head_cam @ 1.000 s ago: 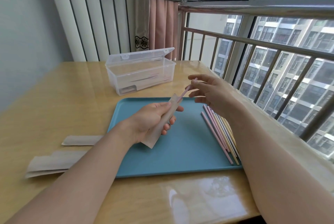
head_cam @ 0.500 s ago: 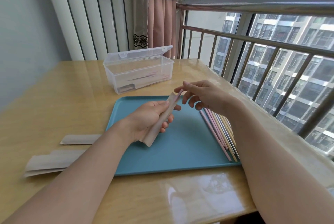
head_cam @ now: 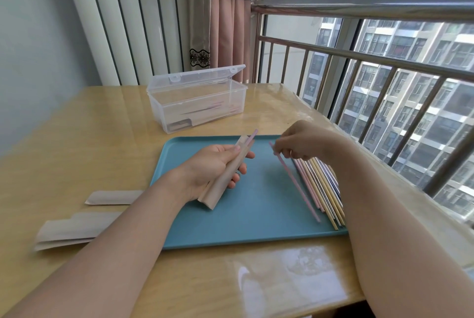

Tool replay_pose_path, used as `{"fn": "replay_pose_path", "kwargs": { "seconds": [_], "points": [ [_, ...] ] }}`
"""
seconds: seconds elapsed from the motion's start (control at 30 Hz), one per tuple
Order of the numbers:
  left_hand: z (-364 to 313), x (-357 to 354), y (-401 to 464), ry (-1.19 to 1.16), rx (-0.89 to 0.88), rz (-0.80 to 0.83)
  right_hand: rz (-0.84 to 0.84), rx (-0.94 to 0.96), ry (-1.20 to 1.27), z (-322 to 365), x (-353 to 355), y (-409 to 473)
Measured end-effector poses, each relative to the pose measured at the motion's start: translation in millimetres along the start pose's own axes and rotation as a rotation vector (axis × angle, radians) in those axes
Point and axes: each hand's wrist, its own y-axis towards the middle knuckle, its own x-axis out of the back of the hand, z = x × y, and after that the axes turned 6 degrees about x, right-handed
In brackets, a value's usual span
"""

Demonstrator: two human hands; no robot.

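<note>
My left hand grips a tan paper sleeve over the blue tray. The tip of a pink stick pokes out of the sleeve's top. My right hand pinches the upper end of a second pink stick, which slants down over the tray. Just right of it, a row of several pastel sticks lies along the tray's right side.
A clear plastic box with its lid up stands behind the tray and holds a few items. Tan paper sleeves lie on the wooden table at the left. A metal railing and window run along the right.
My right hand let go of the stick in the sleeve, moved right to the row and picked up another pink stick. The first stick sits deeper in the sleeve.
</note>
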Motion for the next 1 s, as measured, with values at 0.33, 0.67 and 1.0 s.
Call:
{"fn": "replay_pose_path", "kwargs": {
  "seconds": [0.33, 0.67, 1.0],
  "points": [
    [-2, -1, -4, 0.093, -0.004, 0.055, -0.534, 0.182, 1.273, -3, 14, 6],
    [-2, 0, -4, 0.124, -0.016, 0.074, -0.641, 0.153, 1.372, -7, 17, 8],
    [-1, 0, -3, 0.132, -0.024, 0.102, -0.509, 0.132, 1.142, -7, 12, 13]
  ]
}}
